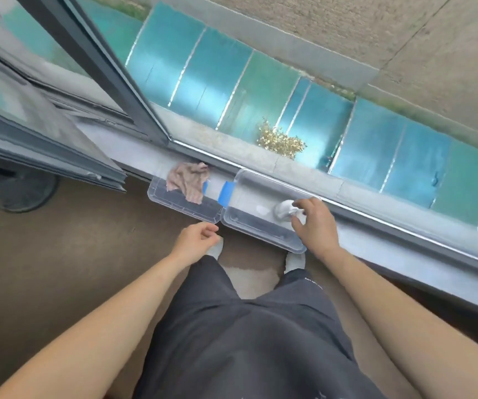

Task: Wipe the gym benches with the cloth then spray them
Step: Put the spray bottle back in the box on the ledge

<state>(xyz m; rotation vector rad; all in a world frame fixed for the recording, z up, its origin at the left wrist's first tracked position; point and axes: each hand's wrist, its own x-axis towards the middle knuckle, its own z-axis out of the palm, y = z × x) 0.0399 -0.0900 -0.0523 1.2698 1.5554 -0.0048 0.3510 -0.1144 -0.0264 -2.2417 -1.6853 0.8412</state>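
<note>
clear plastic tub (249,194) sits on the grey window sill (405,260), overhanging the inner edge. matching clear tray (186,210) is just beside it on the left, corners touching. blue clips (226,191) sit on the facing ends.

pinkish cloth (189,180) lies crumpled, half in the tray and half on the sill, with no hand on it.

right hand (315,223) reaches into the tub's right end, thumb and fingers curled round a whitish object (284,210). it's rounded and blurred, maybe the sprayer, can't confirm.

left hand (196,240) hangs near the tray's front corner, not touching, fingers loosely curled and holding nothing.

person stands facing the sill in dark shorts (246,341). open window frame (111,67) is at upper left. outside are teal roof panels (232,82) and a yellowish plant (281,142) on the ledge.
</note>
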